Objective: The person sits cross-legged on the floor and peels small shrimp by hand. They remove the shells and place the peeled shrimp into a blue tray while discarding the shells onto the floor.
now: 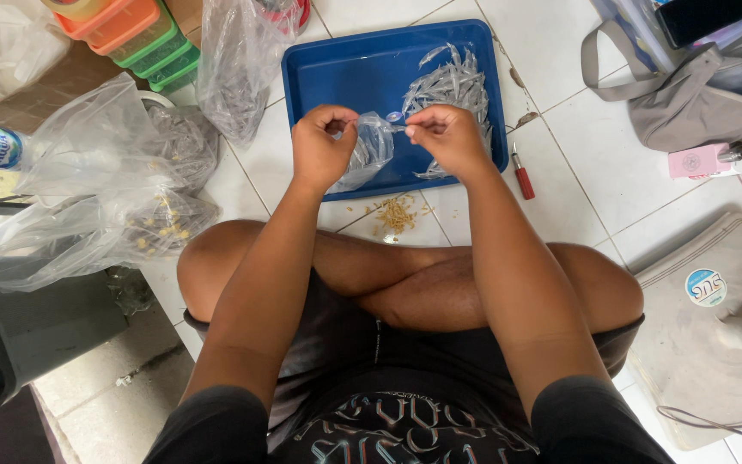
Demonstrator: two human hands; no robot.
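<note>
Person seated cross-legged on white tile floor point(586, 172). Left hand point(322, 144) and right hand point(448, 137) both over the blue tray point(328, 77); fingers of each pressed together, pinching the top of a small clear bag point(369, 150) between them, bag hanging just above the tray. Pile of small silvery fish point(453, 86) on tray's right side. Red-handled tool point(523, 176) on floor just beside tray. Crumb pile point(397, 213) near the knees. Large plastic bags point(105, 189) at left.
</note>
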